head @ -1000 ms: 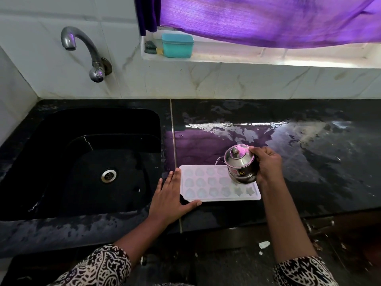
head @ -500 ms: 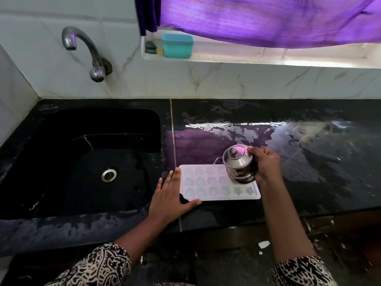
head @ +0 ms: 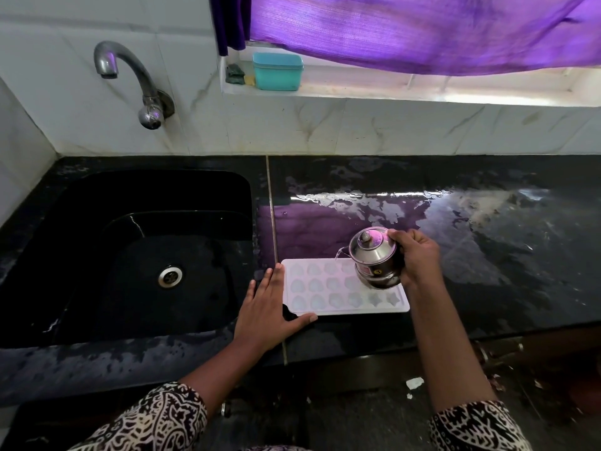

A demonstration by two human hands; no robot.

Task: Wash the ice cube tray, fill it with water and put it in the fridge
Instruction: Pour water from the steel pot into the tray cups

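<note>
A white ice cube tray [head: 328, 289] with star-shaped cells lies flat on the wet black counter, right of the sink. My right hand [head: 418, 258] grips a small lidded steel pot [head: 374, 255], tilted left over the tray's upper right part, and a thin stream of water leaves its spout. My left hand [head: 266, 307] lies flat with straight fingers against the tray's left edge, thumb along its front corner.
A black sink [head: 136, 255] with a steel drain lies to the left, under a curved wall tap [head: 130, 76]. A teal box [head: 278, 71] and a scrub pad stand on the window ledge below a purple curtain. The counter [head: 487, 255] to the right is wet.
The pot in my right hand has shifted slightly left over the tray while pouring. My left hand has stayed at the tray's left edge.
</note>
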